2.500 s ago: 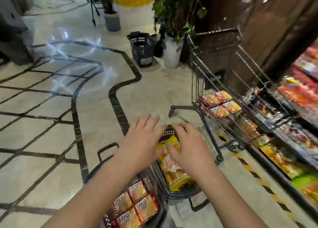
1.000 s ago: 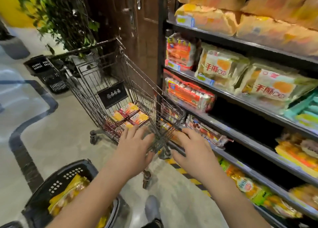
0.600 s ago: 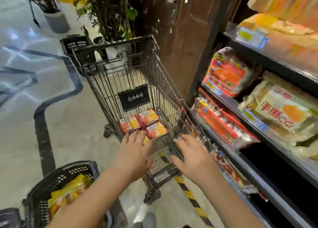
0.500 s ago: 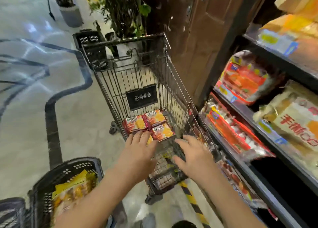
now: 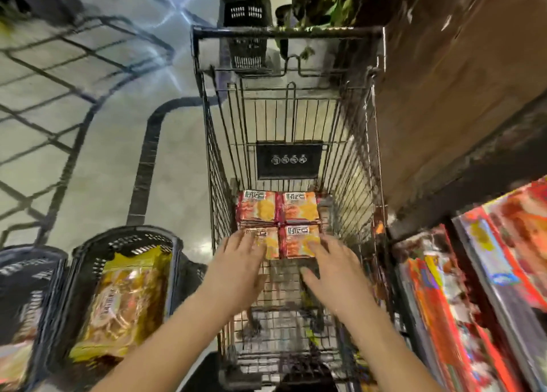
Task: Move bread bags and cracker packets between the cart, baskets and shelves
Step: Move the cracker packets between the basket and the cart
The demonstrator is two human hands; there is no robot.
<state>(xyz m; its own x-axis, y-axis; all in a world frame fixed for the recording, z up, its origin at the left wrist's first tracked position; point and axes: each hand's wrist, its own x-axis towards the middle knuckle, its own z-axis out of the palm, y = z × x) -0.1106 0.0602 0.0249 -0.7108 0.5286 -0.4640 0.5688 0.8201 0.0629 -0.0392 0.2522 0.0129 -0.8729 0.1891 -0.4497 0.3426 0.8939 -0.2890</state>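
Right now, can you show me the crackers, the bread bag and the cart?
crackers (image 5: 299, 211): head view, on the face of the far right packet.
bread bag (image 5: 127, 300): head view, on the middle of its yellow wrapper.
cart (image 5: 288, 33): head view, on the top bar at its far end.

Dim indoor light, glare streaks on the floor, motion blur throughout (worst at the wide-angle-bent edges).

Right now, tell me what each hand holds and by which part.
Nothing is gripped. Left hand and right hand are open in the cart, fingers straight over the two nearest cracker packets; contact cannot be told.
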